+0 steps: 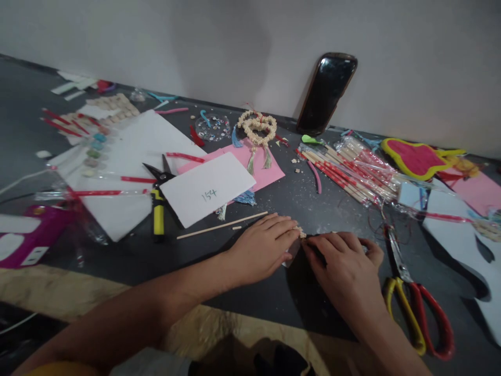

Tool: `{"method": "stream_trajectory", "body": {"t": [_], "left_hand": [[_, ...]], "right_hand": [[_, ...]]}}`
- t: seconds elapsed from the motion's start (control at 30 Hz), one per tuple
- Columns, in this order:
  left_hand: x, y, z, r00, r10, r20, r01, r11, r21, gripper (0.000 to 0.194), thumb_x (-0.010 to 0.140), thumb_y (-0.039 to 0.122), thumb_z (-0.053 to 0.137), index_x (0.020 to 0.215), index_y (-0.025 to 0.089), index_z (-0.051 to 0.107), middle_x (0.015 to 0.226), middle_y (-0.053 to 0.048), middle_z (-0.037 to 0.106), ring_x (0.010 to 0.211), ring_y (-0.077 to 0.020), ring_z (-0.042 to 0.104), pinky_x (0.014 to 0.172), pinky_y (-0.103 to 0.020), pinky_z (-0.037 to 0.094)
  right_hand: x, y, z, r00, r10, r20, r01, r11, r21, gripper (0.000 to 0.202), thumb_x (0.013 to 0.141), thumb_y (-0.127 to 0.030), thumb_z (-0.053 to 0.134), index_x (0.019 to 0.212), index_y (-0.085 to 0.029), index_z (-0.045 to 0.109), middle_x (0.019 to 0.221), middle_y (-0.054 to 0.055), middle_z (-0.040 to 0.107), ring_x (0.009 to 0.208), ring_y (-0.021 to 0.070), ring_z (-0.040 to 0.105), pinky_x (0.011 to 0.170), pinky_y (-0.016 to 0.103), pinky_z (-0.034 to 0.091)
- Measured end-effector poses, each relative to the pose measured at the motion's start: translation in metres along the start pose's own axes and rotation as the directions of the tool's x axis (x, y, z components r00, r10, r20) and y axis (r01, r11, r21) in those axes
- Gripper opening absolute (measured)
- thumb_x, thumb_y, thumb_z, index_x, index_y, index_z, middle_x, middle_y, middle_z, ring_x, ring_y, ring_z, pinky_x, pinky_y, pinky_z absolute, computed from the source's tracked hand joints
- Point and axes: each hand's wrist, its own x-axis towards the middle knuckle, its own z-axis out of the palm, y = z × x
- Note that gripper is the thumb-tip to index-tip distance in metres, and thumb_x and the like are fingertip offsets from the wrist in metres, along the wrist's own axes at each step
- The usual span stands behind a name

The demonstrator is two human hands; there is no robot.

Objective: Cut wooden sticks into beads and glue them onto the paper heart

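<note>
My left hand (266, 245) lies on the dark tabletop with fingers stretched out, palm down. Under its fingertips shows part of a small translucent piece (287, 261), its kind unclear. Just past those fingertips sits a cluster of small beige bits (300, 231), similar to the beads behind. My right hand (344, 263) is closed beside this cluster, thumb and forefinger pinched at its edge. Whatever they grip is hidden. Left of my left hand are a thin wooden stick (223, 225) and a short cut piece of stick (237, 227).
Red-and-yellow-handled scissors (415, 308) lie at right. Wrapped chopsticks (348, 169) and a phone (326, 94) leaning on the wall are behind. Beaded bracelets (258, 128) rest on pink paper. At left are a card marked 154 (209, 190), yellow-handled pliers (158, 209) and a purple device (47, 235).
</note>
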Motion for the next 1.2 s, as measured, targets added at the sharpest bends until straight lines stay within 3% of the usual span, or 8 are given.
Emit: {"method": "stream_trajectory", "body": {"t": [1.2], "left_hand": [[-0.0004, -0.0005, 0.0001, 1.0, 0.028, -0.013, -0.027, 0.999, 0.03, 0.039, 0.086, 0.027, 0.045, 0.123, 0.014, 0.044, 0.13, -0.01, 0.049, 0.125, -0.0218, 0.037, 0.106, -0.04, 0.027]], "right_hand": [[-0.0004, -0.0023, -0.0039, 1.0, -0.006, -0.008, 0.006, 1.0, -0.024, 0.016, 0.084, -0.033, 0.051, 0.081, -0.026, 0.065, 0.08, 0.0, 0.068, 0.082, 0.0191, 0.055, 0.082, 0.039, 0.023]]}}
